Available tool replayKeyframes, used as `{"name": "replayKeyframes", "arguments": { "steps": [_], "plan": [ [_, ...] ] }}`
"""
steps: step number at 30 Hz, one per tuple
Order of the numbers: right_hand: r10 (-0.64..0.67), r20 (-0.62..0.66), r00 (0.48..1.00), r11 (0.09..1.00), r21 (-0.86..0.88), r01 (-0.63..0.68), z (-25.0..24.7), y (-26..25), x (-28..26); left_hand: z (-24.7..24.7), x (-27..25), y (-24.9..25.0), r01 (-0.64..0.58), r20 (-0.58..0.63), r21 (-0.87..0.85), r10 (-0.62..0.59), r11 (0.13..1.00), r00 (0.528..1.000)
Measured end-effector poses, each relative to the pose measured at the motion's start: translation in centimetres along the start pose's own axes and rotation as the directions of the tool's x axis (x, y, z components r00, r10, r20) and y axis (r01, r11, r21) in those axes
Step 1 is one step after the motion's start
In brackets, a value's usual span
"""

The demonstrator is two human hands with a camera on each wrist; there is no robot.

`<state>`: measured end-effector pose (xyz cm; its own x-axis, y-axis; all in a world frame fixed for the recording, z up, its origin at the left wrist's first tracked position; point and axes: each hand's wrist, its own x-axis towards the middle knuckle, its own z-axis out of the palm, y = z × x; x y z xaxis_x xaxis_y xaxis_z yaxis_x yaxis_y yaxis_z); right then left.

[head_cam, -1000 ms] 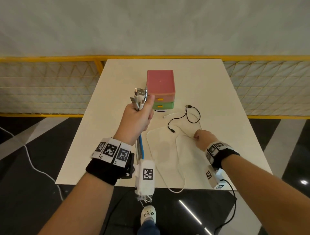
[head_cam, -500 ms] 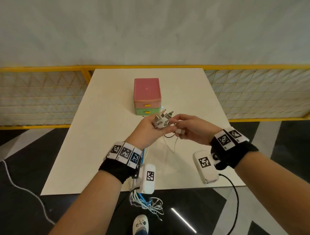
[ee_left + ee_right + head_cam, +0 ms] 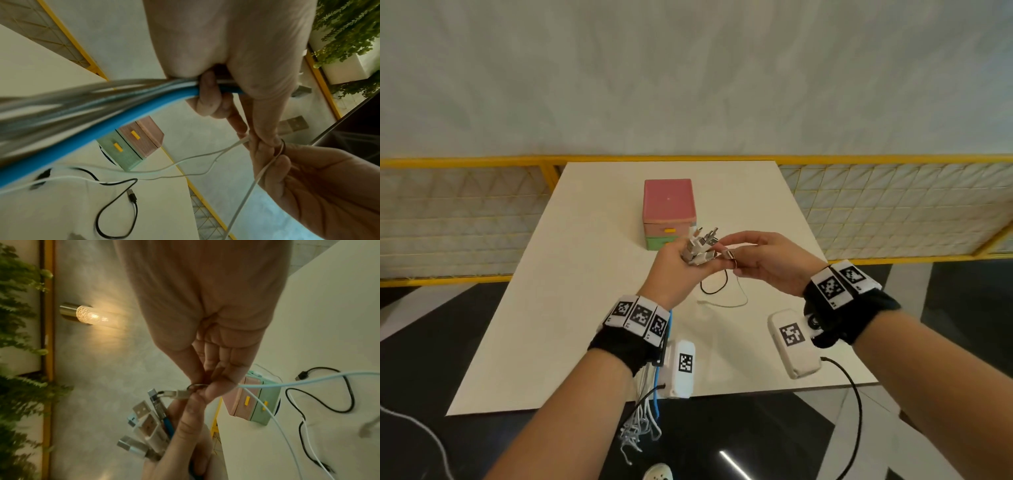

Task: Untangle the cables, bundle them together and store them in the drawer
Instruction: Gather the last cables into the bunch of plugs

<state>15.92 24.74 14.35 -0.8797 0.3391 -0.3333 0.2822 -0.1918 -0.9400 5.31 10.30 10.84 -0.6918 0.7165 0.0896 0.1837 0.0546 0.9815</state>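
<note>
My left hand (image 3: 688, 260) is raised over the table and grips a bundle of cables just below their plugs (image 3: 700, 245). The bundle's blue cable (image 3: 82, 138) and the grey ones hang past the table's front edge (image 3: 643, 414). My right hand (image 3: 732, 254) is up against the left and pinches the plug end (image 3: 182, 394) of a white cable (image 3: 277, 426) beside the bundled plugs (image 3: 144, 421). That white cable (image 3: 726, 303) trails down onto the table. A black cable (image 3: 714, 287) lies loose under the hands. The pink and green drawer unit (image 3: 669, 212) stands behind them, both drawers shut.
The white table (image 3: 551, 325) has bare surface to the left and right of the hands. A yellow-framed mesh fence (image 3: 893, 212) runs behind it. Dark floor lies below the front edge, and a thin black lead (image 3: 856, 411) hangs from my right wrist.
My right hand rose from the table with the white cable's end and came to the left hand. The left hand lowered and tilted the bundle toward it.
</note>
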Motion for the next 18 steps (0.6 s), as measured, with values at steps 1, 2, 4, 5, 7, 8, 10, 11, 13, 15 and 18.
{"name": "replayKeyframes", "arguments": {
  "steps": [1,2,4,5,7,8,10,11,13,15,18],
  "plan": [
    [-0.025,0.015,1.0,1.0,-0.01,0.025,0.1,-0.1,0.0,-0.1,0.0,0.1,-0.003,-0.01,-0.002,0.003,1.0,1.0],
    [-0.054,0.031,0.998,0.998,-0.019,0.055,0.3,-0.2,-0.1,-0.2,0.0,0.3,-0.012,-0.019,-0.005,0.012,1.0,1.0],
    [-0.117,0.041,0.992,0.989,-0.087,0.12,0.7,-0.4,-0.1,-0.4,-0.1,0.8,-0.023,-0.04,0.006,0.023,1.0,0.999],
    [-0.16,0.019,0.987,0.973,-0.168,0.161,0.8,-0.5,0.0,-0.6,0.0,1.0,-0.013,-0.059,0.013,0.014,1.0,0.998],
    [-0.274,-0.087,0.958,0.894,-0.39,0.22,0.4,-0.3,0.7,-1.1,0.2,1.8,0.016,-0.092,0.019,-0.014,1.0,0.996],
    [-0.333,-0.147,0.931,0.83,-0.514,0.216,0.0,-0.2,1.2,-1.3,0.2,2.1,0.023,-0.103,0.02,-0.02,1.0,0.994],
    [-0.413,-0.2,0.889,0.688,-0.708,0.16,-0.6,0.0,1.8,-1.7,0.3,2.9,0.011,-0.121,0.003,-0.011,1.0,0.993],
    [-0.425,-0.176,0.888,0.634,-0.758,0.154,-0.5,0.0,2.0,-1.9,0.4,3.0,0.004,-0.124,-0.019,-0.006,1.0,0.992],
    [-0.407,-0.034,0.913,0.581,-0.78,0.23,0.4,-0.2,1.8,-2.0,0.4,3.3,0.015,-0.11,-0.068,-0.022,0.998,0.994],
    [-0.362,0.14,0.922,0.649,-0.672,0.357,2.4,-0.5,1.1,-1.9,0.4,3.5,0.021,-0.074,-0.1,-0.028,0.995,0.997],
    [-0.386,0.241,0.89,0.777,-0.435,0.455,4.4,-0.6,0.8,-2.0,0.5,4.0,-0.018,-0.064,-0.099,0.012,0.995,0.998]
  ]
}}
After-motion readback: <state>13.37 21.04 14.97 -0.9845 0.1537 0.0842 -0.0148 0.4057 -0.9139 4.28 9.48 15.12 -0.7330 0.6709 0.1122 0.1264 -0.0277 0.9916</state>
